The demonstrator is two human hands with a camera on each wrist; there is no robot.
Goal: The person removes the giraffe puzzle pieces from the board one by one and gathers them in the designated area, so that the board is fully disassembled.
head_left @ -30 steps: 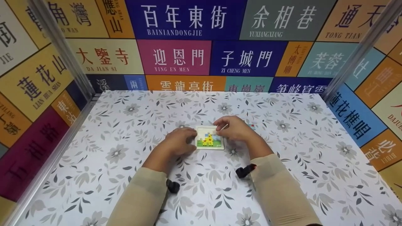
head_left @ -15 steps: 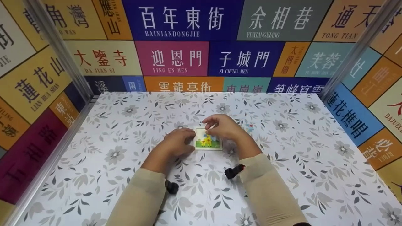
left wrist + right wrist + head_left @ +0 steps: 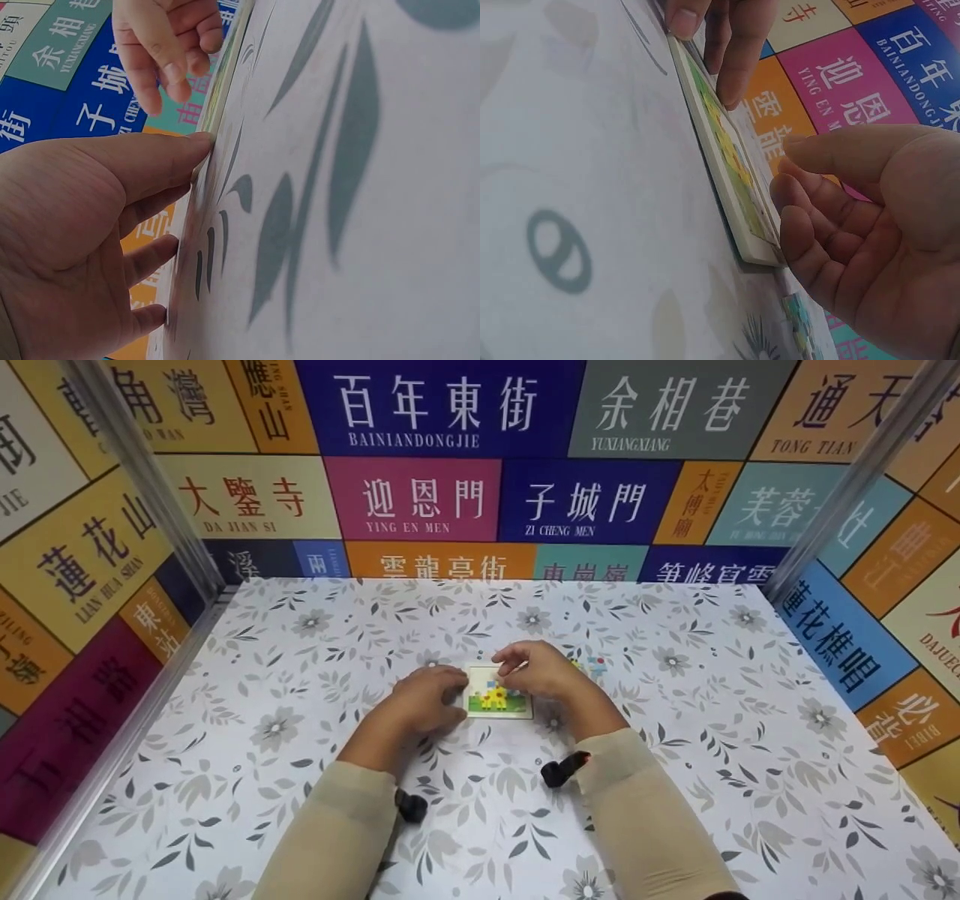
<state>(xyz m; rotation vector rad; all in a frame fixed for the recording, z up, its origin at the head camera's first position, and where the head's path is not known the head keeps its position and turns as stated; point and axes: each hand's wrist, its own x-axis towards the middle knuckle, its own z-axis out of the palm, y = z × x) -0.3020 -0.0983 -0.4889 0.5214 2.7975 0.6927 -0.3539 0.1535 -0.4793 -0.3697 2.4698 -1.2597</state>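
A small cream-framed jigsaw puzzle (image 3: 499, 717) lies flat on the patterned cloth, with a yellow giraffe picture (image 3: 493, 702) over green grass. Part of its upper area is bare, pale backing. My left hand (image 3: 429, 699) holds the puzzle's left side, its thumb near the front corner and fingers toward the back. Over the puzzle's upper right hovers my right hand (image 3: 536, 669), fingers loosely bent. In the right wrist view the right thumb (image 3: 832, 154) sits close to the bent fingers, and no piece shows between them. The hand covers the puzzle's back right corner.
Loose colourful puzzle pieces (image 3: 596, 664) lie just right of the right hand, and show beside the frame in the right wrist view. White floral cloth (image 3: 300, 810) covers the table. Walls of coloured name panels (image 3: 420, 499) rise behind and at both sides.
A thin piece edge seen at the right fingertips a second ago no longer shows. The right hand moved left over the puzzle, then slightly back right. The left hand stays put.
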